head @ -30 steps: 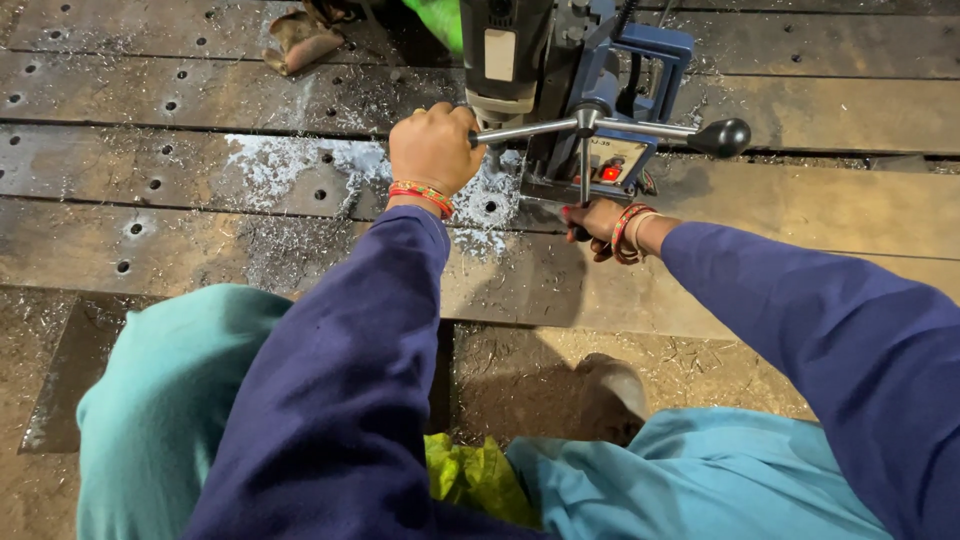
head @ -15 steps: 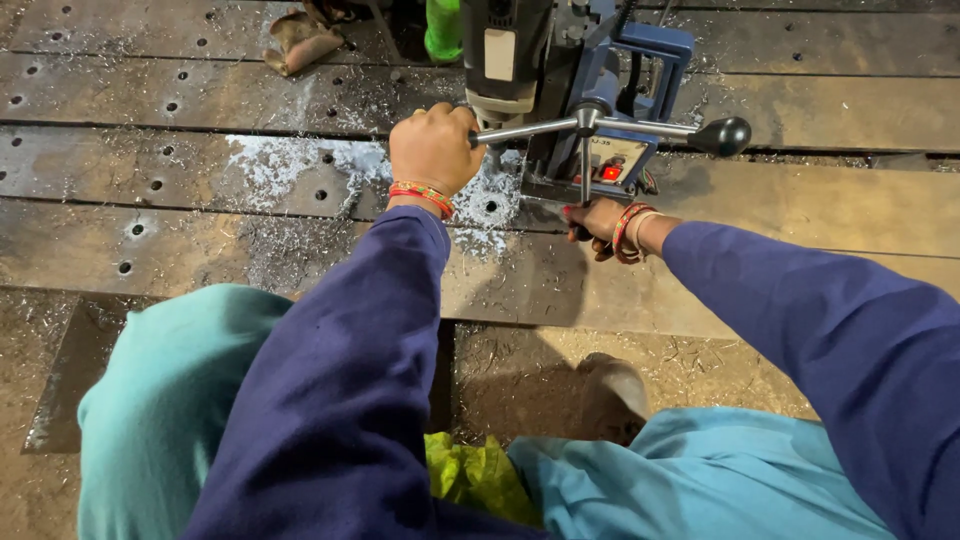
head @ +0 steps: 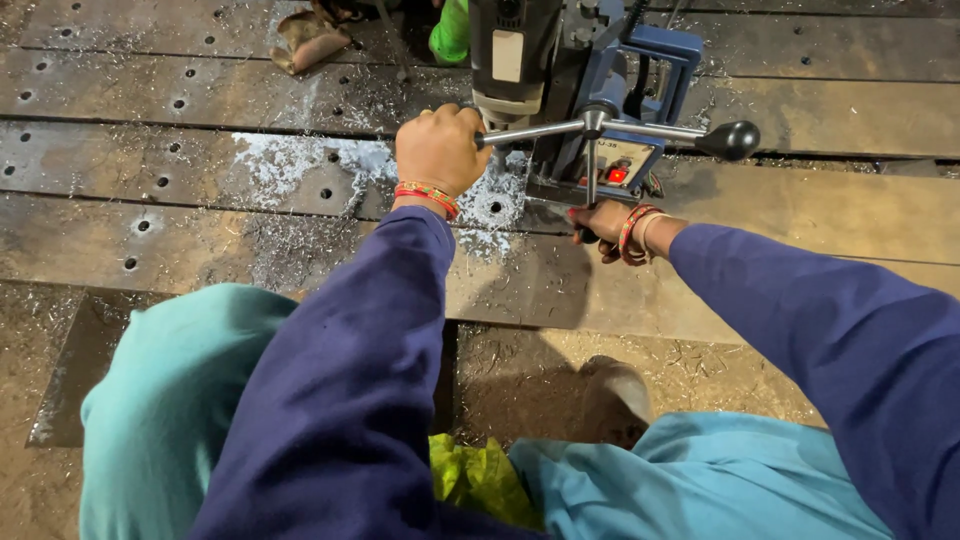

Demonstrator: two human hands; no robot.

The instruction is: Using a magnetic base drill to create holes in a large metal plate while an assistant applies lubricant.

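Observation:
A blue and grey magnetic drill press (head: 590,80) stands on a long steel plate (head: 250,190) full of drilled holes. My left hand (head: 440,150) is closed around the left spoke of its feed handle (head: 600,128), beside the drill body. My right hand (head: 605,225) grips the lower spoke of the same handle, just under the machine's red switch. The right spoke ends in a black knob (head: 728,140) that nobody holds. Both wrists wear red bangles, and both sleeves are dark blue.
Bright metal shavings (head: 290,160) lie around the holes left of the drill. A brown glove or rag (head: 305,40) and a green object (head: 452,30) sit at the back. My teal-trousered knees (head: 170,400) fill the foreground, with a foot (head: 615,400) on the gritty floor.
The view has shifted very slightly; both hands stay on the feed handle spokes in the same places.

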